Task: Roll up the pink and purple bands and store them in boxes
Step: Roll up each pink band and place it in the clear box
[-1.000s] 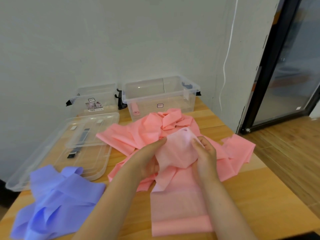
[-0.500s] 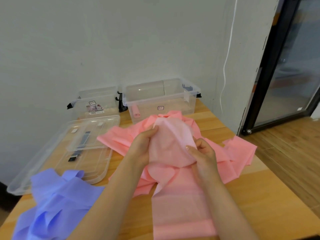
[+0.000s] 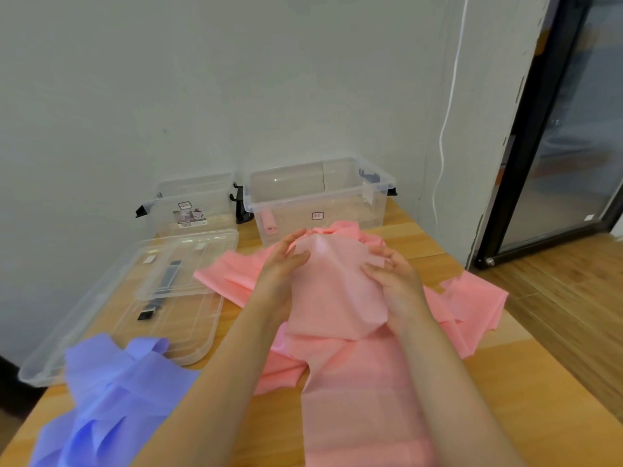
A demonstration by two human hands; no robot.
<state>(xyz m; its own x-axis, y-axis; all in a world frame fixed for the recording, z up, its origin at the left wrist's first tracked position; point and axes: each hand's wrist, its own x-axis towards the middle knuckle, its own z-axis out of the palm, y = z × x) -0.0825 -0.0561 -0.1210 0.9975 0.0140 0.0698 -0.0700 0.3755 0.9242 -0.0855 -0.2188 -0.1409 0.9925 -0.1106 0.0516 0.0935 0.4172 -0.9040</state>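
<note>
A long pink band [image 3: 357, 382] lies crumpled across the middle of the wooden table, with one flat stretch running toward me. My left hand [image 3: 281, 274] and my right hand [image 3: 396, 281] each pinch a side of a raised, stretched fold of this band. A purple band [image 3: 111, 392] lies bunched at the near left, untouched. Two clear boxes stand at the back: the right box [image 3: 340, 193] holds a small rolled pink band [image 3: 270, 225], and the left box [image 3: 202, 188] shows a label card.
Two clear lids [image 3: 188, 318] lie stacked on the left of the table. The wooden table [image 3: 539, 392] ends near the right, above a wooden floor. A white cable [image 3: 446, 123] hangs on the wall, and a dark-framed glass door [image 3: 573, 129] stands at the right.
Both hands have lifted the fold of pink band up and away from me, toward the right box, spreading it wider. The purple band stays where it was.
</note>
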